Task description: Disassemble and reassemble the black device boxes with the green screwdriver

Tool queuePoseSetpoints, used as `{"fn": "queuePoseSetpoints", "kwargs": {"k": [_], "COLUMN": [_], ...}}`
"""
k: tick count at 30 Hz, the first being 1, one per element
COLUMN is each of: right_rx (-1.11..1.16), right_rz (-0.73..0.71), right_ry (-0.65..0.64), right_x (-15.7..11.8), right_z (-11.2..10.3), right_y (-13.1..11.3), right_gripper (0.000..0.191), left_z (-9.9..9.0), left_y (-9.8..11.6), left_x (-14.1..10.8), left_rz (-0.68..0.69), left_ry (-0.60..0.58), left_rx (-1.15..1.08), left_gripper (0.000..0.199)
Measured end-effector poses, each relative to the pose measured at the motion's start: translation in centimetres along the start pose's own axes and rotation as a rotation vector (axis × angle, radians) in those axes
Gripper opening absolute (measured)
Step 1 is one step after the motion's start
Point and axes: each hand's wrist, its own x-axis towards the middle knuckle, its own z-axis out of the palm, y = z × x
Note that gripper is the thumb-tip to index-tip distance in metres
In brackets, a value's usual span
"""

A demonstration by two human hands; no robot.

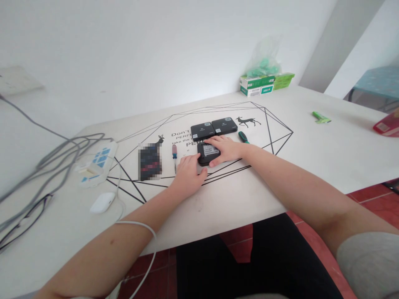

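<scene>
A small flat black box [205, 159] with a white printed label facing up lies on the table between my hands. My right hand [229, 149] holds it from the right, fingers along its far side and thumb at the near edge. Beside its left edge rests my left hand [188, 174], open with thumb and fingers apart; the index fingertip reaches the box. Just behind are two similar black boxes [202, 132] side by side. A screwdriver with a reddish handle [174, 153] lies left of my left hand. Past my right wrist is a green and black screwdriver handle [242, 137].
A blurred-out dark item [150, 162] lies on the left. Farther left are a power strip [101, 162], a white earbud case [102, 202] and grey cables [62, 166]. Green and white cartons [257, 85] stand against the wall. A green packet [321, 117] lies right. A white cable crosses my left forearm.
</scene>
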Motion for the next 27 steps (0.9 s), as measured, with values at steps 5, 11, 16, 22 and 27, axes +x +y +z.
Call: {"fn": "queuePoseSetpoints", "kwargs": {"k": [5,11,16,22,27], "right_rx": [-0.022,-0.026,-0.079,-0.071,-0.059], "right_rz": [0.004,-0.121,-0.258,-0.385,-0.387], "right_ry": [0.014,0.142,0.275,0.276,0.254], "right_x": [0.1,0.2,-0.1,-0.3,-0.4], "right_z": [0.2,0.4,0.6,1.4,1.5], "right_y": [-0.3,-0.1,-1.3,-3.6,-3.8], "right_gripper": [0.115,0.111,0.122,0.117,0.119], "left_z": [0.0,-0.2,0.1,-0.4,-0.8], "left_y": [-0.1,-0.5,-0.4,0.1,0.1], "left_x": [0.0,0.6,1.6,1.6,1.4], "left_rz": [-0.004,-0.184,-0.419,-0.414,-0.434], "left_ry": [-0.012,0.037,0.142,0.113,0.076], "left_rx": [-0.011,-0.287,-0.838,-1.230,-1.249], "left_gripper": [0.053,0.063,0.081,0.061,0.063]}}
